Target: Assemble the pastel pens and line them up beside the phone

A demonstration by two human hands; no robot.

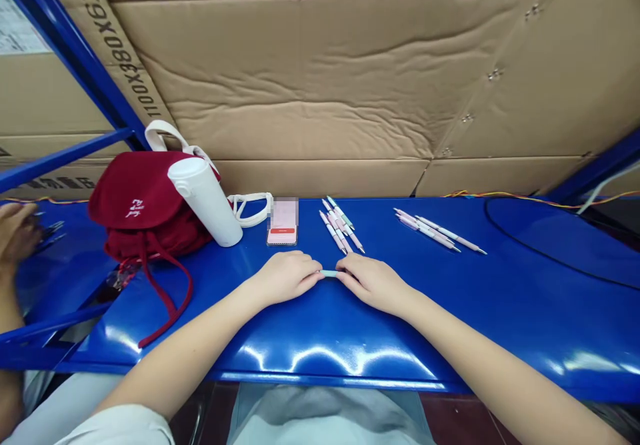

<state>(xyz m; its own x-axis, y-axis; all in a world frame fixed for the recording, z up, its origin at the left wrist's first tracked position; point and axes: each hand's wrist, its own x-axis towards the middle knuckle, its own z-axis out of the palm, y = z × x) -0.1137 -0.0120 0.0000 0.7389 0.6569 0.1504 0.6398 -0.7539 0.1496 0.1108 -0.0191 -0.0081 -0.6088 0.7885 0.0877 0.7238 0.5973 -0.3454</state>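
A small light green pen (pixel 329 274) lies level between my two hands, just above or on the blue table. My left hand (pixel 290 276) pinches its left end, and my right hand (pixel 373 281) pinches its right end; both ends are hidden by the fingers. Beyond my hands lies a loose group of several pens (pixel 340 225), pink and white, one with green. Farther right, a second group of pink and white pens (pixel 430 230) rests on the table, tips toward the lower right.
On the blue table (pixel 310 325), a red bag (pixel 145 198) stands at the left with a white bottle (pixel 205 202) leaning on it. A phone (pixel 283 222) lies beside a white strap. A black cable (pixel 540 248) curves at the right. Another person's hand (pixel 17 235) shows far left.
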